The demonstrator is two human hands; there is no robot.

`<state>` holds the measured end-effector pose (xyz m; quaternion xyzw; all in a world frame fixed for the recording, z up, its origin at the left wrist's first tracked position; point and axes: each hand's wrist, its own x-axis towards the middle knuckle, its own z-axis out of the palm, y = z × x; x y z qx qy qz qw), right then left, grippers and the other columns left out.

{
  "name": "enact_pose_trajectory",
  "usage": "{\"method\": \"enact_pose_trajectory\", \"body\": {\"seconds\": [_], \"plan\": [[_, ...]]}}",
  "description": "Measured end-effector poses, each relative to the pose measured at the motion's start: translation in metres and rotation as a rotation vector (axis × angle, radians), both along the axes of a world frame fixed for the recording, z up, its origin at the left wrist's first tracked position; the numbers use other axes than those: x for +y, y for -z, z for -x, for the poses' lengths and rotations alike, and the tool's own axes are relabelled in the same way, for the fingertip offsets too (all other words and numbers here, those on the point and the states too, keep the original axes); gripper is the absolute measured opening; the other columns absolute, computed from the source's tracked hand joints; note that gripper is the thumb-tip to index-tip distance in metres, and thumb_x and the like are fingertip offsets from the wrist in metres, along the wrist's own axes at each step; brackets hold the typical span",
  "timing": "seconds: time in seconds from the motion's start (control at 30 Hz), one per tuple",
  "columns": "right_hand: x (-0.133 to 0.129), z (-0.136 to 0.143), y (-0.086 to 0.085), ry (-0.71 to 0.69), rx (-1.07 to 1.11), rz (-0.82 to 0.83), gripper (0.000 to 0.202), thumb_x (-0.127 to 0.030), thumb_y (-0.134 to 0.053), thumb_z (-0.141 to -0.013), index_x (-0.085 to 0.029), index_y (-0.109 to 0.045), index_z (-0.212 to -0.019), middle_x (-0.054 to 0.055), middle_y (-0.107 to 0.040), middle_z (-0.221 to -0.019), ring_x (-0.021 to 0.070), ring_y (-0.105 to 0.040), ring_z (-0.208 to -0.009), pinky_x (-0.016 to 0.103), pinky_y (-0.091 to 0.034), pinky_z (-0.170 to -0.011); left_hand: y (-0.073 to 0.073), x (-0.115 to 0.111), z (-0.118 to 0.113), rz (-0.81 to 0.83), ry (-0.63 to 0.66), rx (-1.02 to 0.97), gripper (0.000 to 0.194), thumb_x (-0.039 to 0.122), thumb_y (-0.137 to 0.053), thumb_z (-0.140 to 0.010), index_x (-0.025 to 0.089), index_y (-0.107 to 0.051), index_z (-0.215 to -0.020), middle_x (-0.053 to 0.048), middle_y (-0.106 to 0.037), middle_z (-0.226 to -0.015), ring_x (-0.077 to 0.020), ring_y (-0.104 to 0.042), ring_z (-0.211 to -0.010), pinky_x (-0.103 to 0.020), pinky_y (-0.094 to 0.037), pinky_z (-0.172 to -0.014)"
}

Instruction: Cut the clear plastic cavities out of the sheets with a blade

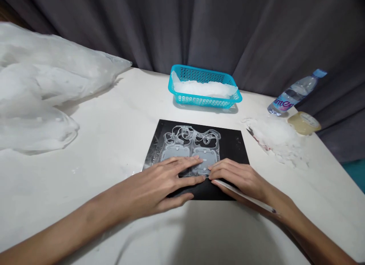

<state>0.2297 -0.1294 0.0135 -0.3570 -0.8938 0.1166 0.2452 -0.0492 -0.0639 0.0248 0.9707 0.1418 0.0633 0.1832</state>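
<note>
A clear, thin plastic sheet with moulded shapes [205, 161] lies on a black mat [232, 143]. Its far part has curled, cut-looking outlines, and two rounded rectangular panels sit nearer me. My left hand [168, 179] rests flat across the sheet's near left part with its fingers spread, hiding some of it. At the sheet's near right edge, my right hand [239, 179] is closed around a slender white pen-like tool [248, 197]. The tool's tip is close to my left index and middle fingertips, and too small to make out. Its dark-marked rear end points back along my right wrist.
A turquoise basket [205, 101] holding whitish translucent pieces stands behind the mat. Large plastic bags [51, 75] fill the left side. On the right are a heap of clear scraps [281, 134], pointed cutters [258, 139], a water bottle [296, 92] and a yellowish tub [303, 123].
</note>
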Motion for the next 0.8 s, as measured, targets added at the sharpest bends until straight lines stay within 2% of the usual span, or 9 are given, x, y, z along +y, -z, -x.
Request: {"method": "enact_pose_trajectory", "body": {"seconds": [0.23,0.3,0.4,0.47,0.53,0.6,0.67,0.73,0.8], "plan": [[0.0,0.003,0.004,0.033,-0.099,-0.1,0.011,-0.018,-0.057,-0.104,-0.019,-0.068,-0.105,0.005,-0.077,-0.102,0.0166,-0.073,-0.096,0.024,-0.06,-0.079,0.003,0.0,0.0,-0.006,0.001,-0.033,0.049,0.031,-0.059,-0.104,0.03,-0.053,-0.153,-0.009,-0.042,-0.166,-0.0316,-0.05,-0.146,-0.044,-0.044,-0.119],[-0.002,0.004,0.005,0.059,-0.154,-0.125,0.015,-0.019,-0.054,-0.105,-0.018,-0.068,-0.112,0.008,-0.076,-0.109,0.0178,-0.073,-0.098,0.026,-0.06,-0.08,0.004,0.0,-0.001,-0.009,0.0,-0.03,0.048,0.031,-0.058,-0.104,0.029,-0.054,-0.152,-0.01,-0.042,-0.166,-0.0321,-0.05,-0.147,-0.046,-0.044,-0.12],[-0.008,0.007,0.008,0.066,-0.246,-0.212,0.027,-0.017,-0.05,-0.106,-0.01,-0.063,-0.129,0.014,-0.073,-0.121,0.0225,-0.071,-0.108,0.032,-0.06,-0.088,0.005,-0.001,-0.001,-0.018,0.004,-0.012,0.044,0.03,-0.057,-0.104,0.026,-0.058,-0.148,-0.012,-0.041,-0.166,-0.0328,-0.049,-0.148,-0.049,-0.044,-0.119],[-0.012,0.009,0.01,0.038,-0.292,-0.272,0.032,-0.013,-0.045,-0.105,-0.005,-0.061,-0.131,0.017,-0.073,-0.121,0.0261,-0.07,-0.11,0.036,-0.06,-0.092,0.006,-0.002,-0.001,-0.017,0.0,-0.017,0.042,0.031,-0.058,-0.104,0.025,-0.06,-0.145,-0.013,-0.041,-0.166,-0.0336,-0.049,-0.148,-0.051,-0.045,-0.119],[-0.012,0.01,0.011,0.031,-0.305,-0.294,0.034,-0.007,-0.04,-0.104,-0.003,-0.061,-0.13,0.018,-0.073,-0.118,0.0279,-0.07,-0.108,0.038,-0.06,-0.091,0.007,-0.004,-0.001,-0.005,-0.015,-0.044,0.042,0.031,-0.06,-0.103,0.024,-0.062,-0.144,-0.014,-0.035,-0.169,-0.0354,-0.044,-0.151,-0.052,-0.044,-0.12],[-0.005,0.008,0.01,0.104,-0.234,-0.301,0.034,-0.005,-0.041,-0.103,-0.003,-0.059,-0.131,0.018,-0.072,-0.116,0.0268,-0.069,-0.106,0.036,-0.06,-0.088,0.007,-0.005,-0.001,0.011,-0.04,-0.093,0.044,0.029,-0.063,-0.1,0.024,-0.061,-0.144,-0.014,-0.02,-0.174,-0.0374,-0.031,-0.157,-0.054,-0.042,-0.122],[0.007,0.004,0.006,0.263,-0.081,-0.286,0.031,-0.007,-0.047,-0.103,-0.007,-0.059,-0.133,0.017,-0.069,-0.116,0.0245,-0.068,-0.107,0.034,-0.06,-0.089,0.007,-0.006,-0.003,0.034,-0.058,-0.127,0.046,0.025,-0.066,-0.098,0.025,-0.061,-0.143,-0.011,-0.008,-0.177,-0.0384,-0.02,-0.16,-0.056,-0.039,-0.123],[0.02,0.001,-0.001,0.408,0.09,-0.218,0.027,-0.012,-0.051,-0.105,-0.014,-0.06,-0.13,0.014,-0.066,-0.114,0.0226,-0.067,-0.108,0.035,-0.058,-0.093,0.006,-0.006,-0.004,0.053,-0.066,-0.136,0.047,0.024,-0.068,-0.096,0.025,-0.062,-0.142,-0.01,-0.004,-0.177,-0.0392,-0.017,-0.16,-0.056,-0.04,-0.122],[0.028,-0.001,-0.008,0.455,0.203,-0.092,0.024,-0.016,-0.051,-0.106,-0.019,-0.063,-0.126,0.01,-0.065,-0.112,0.021,-0.066,-0.107,0.036,-0.056,-0.097,0.003,-0.005,-0.003,0.07,-0.072,-0.117,0.045,0.026,-0.069,-0.096,0.026,-0.064,-0.141,-0.01,-0.003,-0.177,-0.0407,-0.02,-0.16,-0.056,-0.041,-0.121]]}}
